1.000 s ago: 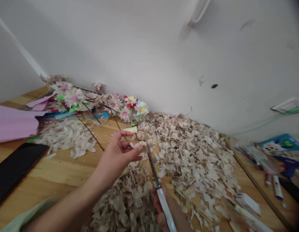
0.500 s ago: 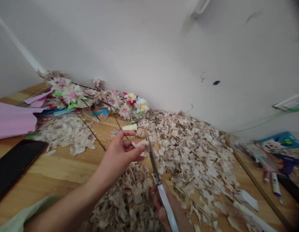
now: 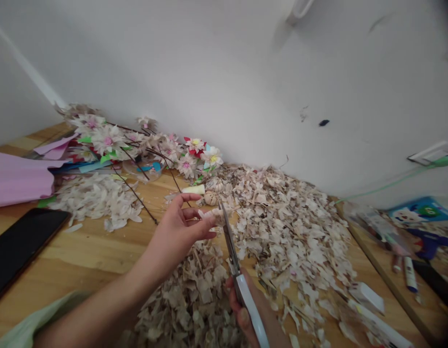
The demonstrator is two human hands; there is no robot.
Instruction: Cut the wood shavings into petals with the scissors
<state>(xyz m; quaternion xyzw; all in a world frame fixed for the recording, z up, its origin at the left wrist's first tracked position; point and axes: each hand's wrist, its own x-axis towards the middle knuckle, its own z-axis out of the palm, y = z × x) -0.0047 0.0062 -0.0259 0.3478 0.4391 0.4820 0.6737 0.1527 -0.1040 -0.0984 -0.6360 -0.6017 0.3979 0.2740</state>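
Observation:
My left hand pinches a small pale petal piece between thumb and fingertips, above the wooden table. My right hand grips white-handled scissors at the bottom edge; their blades reach up to the petal piece and look closed on it. A big heap of beige petal scraps lies under and to the right of both hands.
Paper flowers on dark stems lie along the white wall. A smaller petal pile, pink paper and a black phone sit at left. Markers and a glue gun lie at right.
The view shifted slightly; the scissor blades have closed in on the petal piece held by my left hand. Both hands stay in nearly the same place.

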